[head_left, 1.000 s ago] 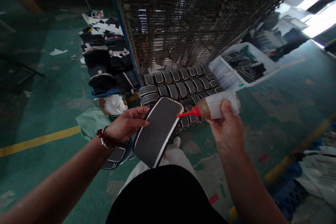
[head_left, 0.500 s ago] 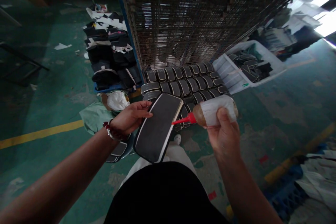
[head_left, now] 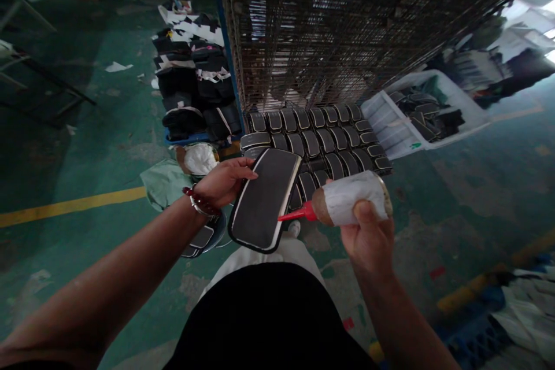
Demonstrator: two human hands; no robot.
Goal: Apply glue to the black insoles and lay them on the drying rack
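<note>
My left hand (head_left: 229,181) grips a dark, rounded rectangular panel (head_left: 263,202) by its left edge, thumb on top and the other fingers underneath. A pale line runs just inside the panel's border. My right hand (head_left: 368,237) is wrapped round a squeeze bottle (head_left: 349,199) with a white wrapping and a brownish body. The bottle lies tilted almost level. Its red nozzle (head_left: 299,212) points left, with the tip at the pale line on the panel's lower right side. Whether the tip touches the surface I cannot tell.
Rows of similar dark panels (head_left: 318,141) lie before a tall wire rack (head_left: 312,29). A white bin (head_left: 385,127) with dark pieces stands right of them. Bundled black pieces (head_left: 177,92) fill a blue tray at left. A green cloth (head_left: 162,182) lies near my left wrist.
The nozzle tip has moved down along the panel's right edge, towards its lower corner. The panel has shifted slightly up, and the camera view has turned a little left.
</note>
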